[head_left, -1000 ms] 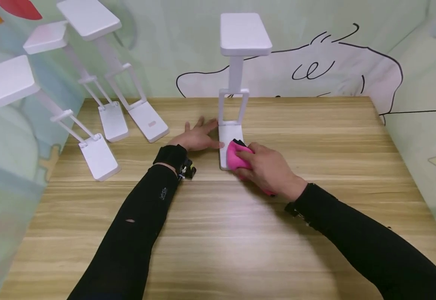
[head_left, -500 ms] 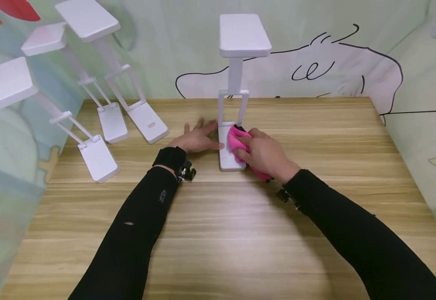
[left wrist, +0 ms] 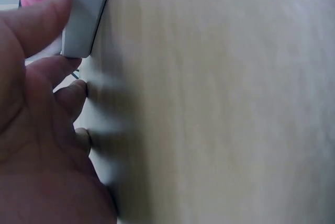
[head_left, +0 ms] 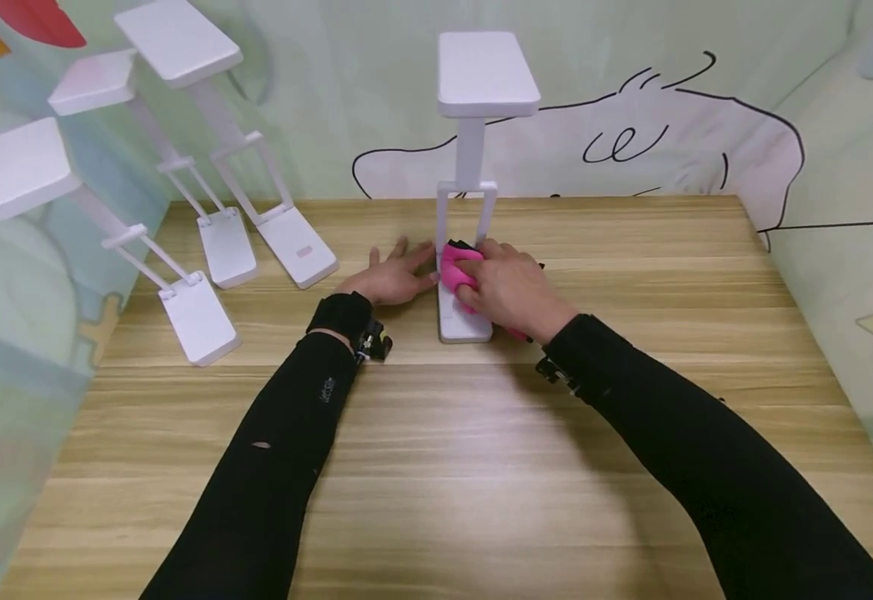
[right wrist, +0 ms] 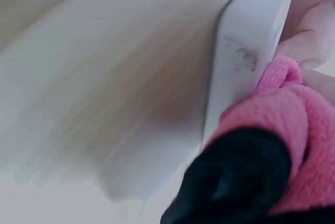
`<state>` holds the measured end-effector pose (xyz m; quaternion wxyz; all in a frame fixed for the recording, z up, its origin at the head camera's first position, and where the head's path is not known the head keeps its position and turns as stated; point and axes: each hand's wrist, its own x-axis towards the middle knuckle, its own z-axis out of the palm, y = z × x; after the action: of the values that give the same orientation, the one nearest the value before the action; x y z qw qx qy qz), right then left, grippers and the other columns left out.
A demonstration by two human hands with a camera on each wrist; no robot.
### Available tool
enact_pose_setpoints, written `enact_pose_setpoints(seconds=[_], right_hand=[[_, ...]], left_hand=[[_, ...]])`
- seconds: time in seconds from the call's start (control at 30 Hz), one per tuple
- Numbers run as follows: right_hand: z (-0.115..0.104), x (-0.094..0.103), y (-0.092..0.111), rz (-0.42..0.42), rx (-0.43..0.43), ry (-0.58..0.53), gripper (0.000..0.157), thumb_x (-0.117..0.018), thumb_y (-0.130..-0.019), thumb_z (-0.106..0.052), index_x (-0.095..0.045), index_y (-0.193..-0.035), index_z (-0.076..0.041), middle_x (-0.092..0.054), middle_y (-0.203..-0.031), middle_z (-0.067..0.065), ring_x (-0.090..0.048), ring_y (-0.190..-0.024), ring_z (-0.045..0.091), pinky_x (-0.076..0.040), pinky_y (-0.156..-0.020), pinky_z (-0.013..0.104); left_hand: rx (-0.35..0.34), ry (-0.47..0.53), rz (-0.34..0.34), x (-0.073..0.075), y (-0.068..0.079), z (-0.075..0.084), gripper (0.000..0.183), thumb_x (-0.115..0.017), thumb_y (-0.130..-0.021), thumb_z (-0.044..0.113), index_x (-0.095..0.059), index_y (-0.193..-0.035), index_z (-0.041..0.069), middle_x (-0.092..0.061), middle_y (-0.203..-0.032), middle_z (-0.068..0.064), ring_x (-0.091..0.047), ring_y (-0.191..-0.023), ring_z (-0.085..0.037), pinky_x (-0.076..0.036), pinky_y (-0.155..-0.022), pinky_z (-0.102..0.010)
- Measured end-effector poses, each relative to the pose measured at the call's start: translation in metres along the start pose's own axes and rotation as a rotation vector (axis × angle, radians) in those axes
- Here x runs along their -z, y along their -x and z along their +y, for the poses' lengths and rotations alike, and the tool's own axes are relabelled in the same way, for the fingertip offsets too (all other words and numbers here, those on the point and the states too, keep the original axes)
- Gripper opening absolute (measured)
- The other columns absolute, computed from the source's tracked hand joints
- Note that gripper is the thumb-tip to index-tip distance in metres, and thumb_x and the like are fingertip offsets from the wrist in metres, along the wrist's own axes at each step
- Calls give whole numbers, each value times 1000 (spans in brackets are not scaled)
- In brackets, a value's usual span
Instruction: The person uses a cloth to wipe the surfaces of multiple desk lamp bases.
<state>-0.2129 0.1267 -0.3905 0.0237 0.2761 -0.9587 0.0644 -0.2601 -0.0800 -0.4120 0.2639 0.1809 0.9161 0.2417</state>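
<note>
The folding desk lamp point(head_left: 470, 150) appears to be smooth white plastic with a soft sheen, its base side marred by a dark, uneven smudge point(right wrist: 246, 56); the three other lamps point(head_left: 228, 247) share that pale plastic finish. The pink cloth point(right wrist: 282, 111) is fuzzy, plush and matt, with black fabric-like trim point(right wrist: 241, 166). The worktop point(head_left: 421, 483) shows wood grain, smooth and mildly glossy, while the black sleeves point(head_left: 256, 492) are matt, close-fitting fabric
</note>
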Motion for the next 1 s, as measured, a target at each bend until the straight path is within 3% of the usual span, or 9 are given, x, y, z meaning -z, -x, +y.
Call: enact_pose_setpoints(seconds=[0.1, 0.23, 0.4, 0.57, 0.7, 0.77, 0.87, 1.0], right_hand=[[-4, 3, -1, -72, 56, 9, 37, -58, -84, -40, -68, -109, -14, -54, -99, 9, -49, -80, 25, -47, -65, 41], [-6, 8, 1, -126, 118, -22, 34, -63, -79, -39, -71, -104, -17, -54, -99, 5, -50, -79, 24, -47, -66, 41], [0, 3, 6, -89, 108, -21, 37, -60, -82, -41, -69, -109, -17, -55, -98, 7, -51, -80, 25, -46, -66, 42], [8, 1, 12, -54, 47, -23, 40, -59, -85, -41, -66, -118, -20, -53, -97, 8, -49, -80, 24, -44, -68, 42], [-1, 3, 8, -60, 50, 1, 38, -57, -86, -43, -67, -112, -18, -50, -93, 7, -49, -83, 26, -45, -70, 45], [-9, 4, 7, -60, 103, 22, 37, -57, -85, -43, -69, -103, -14, -51, -93, 7, -50, -86, 27, -46, -73, 47], [-21, 3, 16, -68, 264, 36, 39, -58, -83, -44, -71, -104, -14, -54, -101, 7, -51, -93, 27, -47, -77, 48], [-27, -3, 40, -93, 451, -48, 39, -62, -80, -47, -71, -111, -24, -56, -107, 4, -49, -94, 24, -45, -76, 44]], left_hand=[[-9, -72, 4, -3, -2, 0, 52, -29, -100, 41, -19, -149, 30, -7, -160, 6, 14, -145, -29, 16, -109, -63], [10, -128, 5, -5, -4, 2, 47, -27, -100, 33, -26, -147, 32, -6, -160, 6, 13, -145, -29, 13, -107, -66], [45, -60, 20, -6, -7, 6, 48, -32, -99, 43, -32, -146, 30, -13, -159, 7, 9, -146, -29, 12, -106, -68], [90, -6, 83, -5, -11, 12, 52, -41, -92, 53, -46, -138, 30, -20, -157, 6, 4, -146, -28, 10, -106, -70], [156, -2, 134, -3, -13, 14, 47, -46, -90, 51, -53, -133, 31, -25, -156, 7, 2, -147, -26, 8, -107, -69], [183, 3, 147, -2, -13, 15, 45, -47, -91, 50, -55, -131, 32, -27, -155, 8, 1, -147, -25, 8, -107, -69], [206, 28, 158, 0, -13, 16, 45, -49, -89, 52, -57, -129, 32, -27, -154, 9, 1, -147, -24, 10, -108, -66], [197, 64, 155, 0, -17, 18, 50, -52, -87, 55, -57, -129, 30, -27, -155, 10, 1, -147, -23, 12, -109, -64]])
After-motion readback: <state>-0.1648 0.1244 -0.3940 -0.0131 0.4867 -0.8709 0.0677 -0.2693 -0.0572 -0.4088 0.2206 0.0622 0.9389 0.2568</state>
